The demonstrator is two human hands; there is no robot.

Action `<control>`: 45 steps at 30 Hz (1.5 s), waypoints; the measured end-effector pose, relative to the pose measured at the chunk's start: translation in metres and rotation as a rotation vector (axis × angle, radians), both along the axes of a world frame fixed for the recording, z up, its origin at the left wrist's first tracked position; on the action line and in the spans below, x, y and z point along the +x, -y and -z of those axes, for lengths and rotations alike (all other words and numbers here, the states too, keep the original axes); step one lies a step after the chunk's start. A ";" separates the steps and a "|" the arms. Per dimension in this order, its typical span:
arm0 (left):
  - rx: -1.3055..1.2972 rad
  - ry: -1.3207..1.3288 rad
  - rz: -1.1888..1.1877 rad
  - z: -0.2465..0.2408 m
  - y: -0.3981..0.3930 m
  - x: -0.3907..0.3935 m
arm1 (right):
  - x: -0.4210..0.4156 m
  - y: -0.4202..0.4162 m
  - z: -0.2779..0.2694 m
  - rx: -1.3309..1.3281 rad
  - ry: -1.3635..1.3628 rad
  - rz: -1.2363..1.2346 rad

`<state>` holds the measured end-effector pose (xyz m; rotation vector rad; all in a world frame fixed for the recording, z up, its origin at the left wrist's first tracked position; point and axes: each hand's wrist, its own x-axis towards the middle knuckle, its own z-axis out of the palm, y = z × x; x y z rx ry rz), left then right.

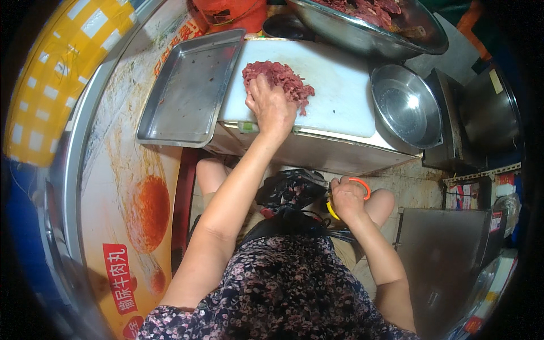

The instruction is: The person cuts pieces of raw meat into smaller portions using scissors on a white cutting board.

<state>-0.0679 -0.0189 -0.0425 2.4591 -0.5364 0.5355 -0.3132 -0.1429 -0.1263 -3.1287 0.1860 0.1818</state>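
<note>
On a white cutting board (335, 91) lies a heap of cut raw red meat (284, 78). My left hand (270, 102) rests on the near left part of the heap, its fingertips partly sunk in the meat. Low at my right knee, my right hand (347, 197) grips scissors with orange and yellow handles (362, 187); their blades are hard to make out. A black plastic bag (293, 187) is between my knees, left of that hand.
An empty-looking steel tray (187, 89) with small scraps adjoins the board's left. To the right sits a steel bowl (408, 106). Behind the board stand a large steel basin (361, 36) of meat and a red bucket (233, 15). A metal cabinet (440, 246) is at right.
</note>
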 end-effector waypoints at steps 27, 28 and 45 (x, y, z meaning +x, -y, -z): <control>-1.088 -0.575 0.205 -0.005 -0.045 -0.002 | 0.077 -0.010 -0.087 1.758 -0.215 0.421; -1.081 -0.582 0.201 -0.007 -0.044 -0.003 | 0.085 -0.012 -0.085 1.767 -0.233 0.416; -0.671 -0.251 0.310 0.007 -0.070 -0.050 | 0.082 0.003 -0.079 1.735 -0.184 0.347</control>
